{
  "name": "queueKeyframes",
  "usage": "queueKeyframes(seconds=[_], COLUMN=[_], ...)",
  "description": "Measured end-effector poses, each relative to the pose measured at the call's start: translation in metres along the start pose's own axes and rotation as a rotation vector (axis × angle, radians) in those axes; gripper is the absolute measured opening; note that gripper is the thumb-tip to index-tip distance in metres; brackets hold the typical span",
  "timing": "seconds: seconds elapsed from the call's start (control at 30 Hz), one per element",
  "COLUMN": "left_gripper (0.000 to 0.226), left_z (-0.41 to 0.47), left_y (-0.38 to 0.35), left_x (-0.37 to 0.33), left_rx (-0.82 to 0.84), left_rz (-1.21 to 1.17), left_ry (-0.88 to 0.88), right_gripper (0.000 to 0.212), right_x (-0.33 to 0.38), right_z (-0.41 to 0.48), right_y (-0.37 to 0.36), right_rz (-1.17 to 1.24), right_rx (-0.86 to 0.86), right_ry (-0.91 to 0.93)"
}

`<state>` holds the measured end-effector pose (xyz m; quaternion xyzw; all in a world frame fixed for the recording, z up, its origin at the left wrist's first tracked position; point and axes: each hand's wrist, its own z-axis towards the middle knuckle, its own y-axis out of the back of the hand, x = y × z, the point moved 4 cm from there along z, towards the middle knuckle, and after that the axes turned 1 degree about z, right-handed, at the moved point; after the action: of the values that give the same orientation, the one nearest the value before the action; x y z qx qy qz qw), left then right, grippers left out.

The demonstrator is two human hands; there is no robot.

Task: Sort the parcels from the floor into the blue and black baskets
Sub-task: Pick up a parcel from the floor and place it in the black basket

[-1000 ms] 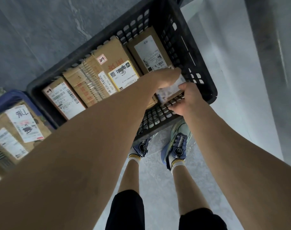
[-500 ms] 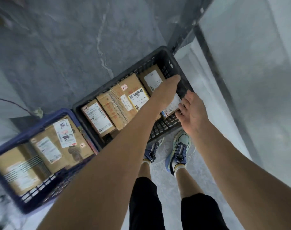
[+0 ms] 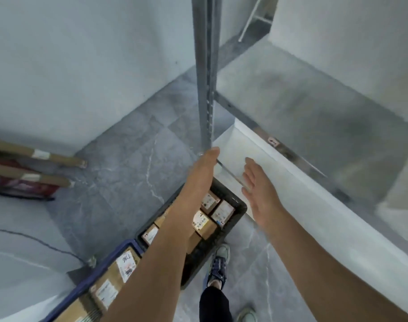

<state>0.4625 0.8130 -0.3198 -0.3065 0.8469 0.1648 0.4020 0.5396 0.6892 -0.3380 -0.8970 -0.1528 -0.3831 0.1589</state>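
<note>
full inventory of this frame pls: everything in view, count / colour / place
black basket: 1, black, floor under the left arm
parcels in black basket: at least four showing, brown, white labels; the arm hides part
blue basket: 1, blue, bottom left, beside the black one
parcels in blue basket: about three, brown, labelled
cardboard tubes: 2, brown, floor, far left
red item: 1, by the tubes, too blurred to name
cable: 1, dark, floor, left
metal post: 1, grey, upright, centre
shelf: 1, white, low, right of the post
shoes: 2, blue and pale green, bottom centre
left hand: open, empty, near the post
right hand: open, empty, over the shelf
</note>
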Motion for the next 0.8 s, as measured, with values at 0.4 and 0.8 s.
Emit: queueKeyframes(seconds=[0.4,0.8], left_gripper=[0.05,0.045], left_z=[-0.222,-0.359], left_y=[-0.127,-0.297], left_x=[-0.076,-0.063], left_rx=[0.231,0.763], left_rz=[0.237,0.381], left_ry=[-0.298,-0.394], right_gripper=[0.059,0.054], right_x=[0.083,0.081], right_z=[-0.227,-0.417], right_y=[0.149,0.318], right_rz=[0.17,0.44], right_rx=[-0.053,-0.562], right_ry=[0.326,0.633])
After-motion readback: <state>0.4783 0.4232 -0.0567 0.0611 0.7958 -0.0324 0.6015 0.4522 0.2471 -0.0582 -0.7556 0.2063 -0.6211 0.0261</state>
